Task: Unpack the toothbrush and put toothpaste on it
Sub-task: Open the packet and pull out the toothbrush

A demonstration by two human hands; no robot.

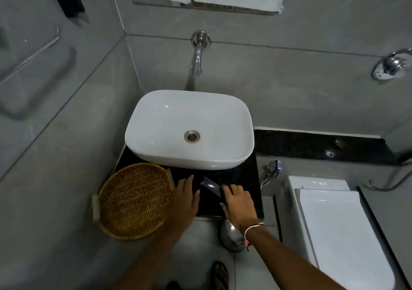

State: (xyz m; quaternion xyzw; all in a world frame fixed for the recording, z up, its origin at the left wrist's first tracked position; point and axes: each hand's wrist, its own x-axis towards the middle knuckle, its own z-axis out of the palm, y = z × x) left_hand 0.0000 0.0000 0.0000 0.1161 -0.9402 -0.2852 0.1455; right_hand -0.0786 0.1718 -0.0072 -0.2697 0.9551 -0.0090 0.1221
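Head view, looking down at a washstand. At far left, a towel rail [38,75] is fixed to the grey tiled wall. A round wicker basket [133,201] rests on the left front corner of the black countertop [240,176] and overhangs its edge. Just right of the basket, the left hand [184,202] lies flat on the countertop, palm down, fingers extended and holding nothing; its outer edge is close to the basket rim. Between the two hands lies a small dark, glossy package [211,186], presumably the packed toothbrush, though its contents cannot be made out. The right hand [239,202] has its fingers curled over the near end of this package, gripping it against the countertop; a pale thread bracelet [253,228] circles the wrist. Behind the hands, a white rectangular basin [189,129] stands on the countertop beneath a wall-mounted chrome spout [198,55]. Below the right wrist, a steel bin [231,237] stands on the floor. At right, a white toilet [338,229] with closed lid; above it, a chrome wall valve [392,66].
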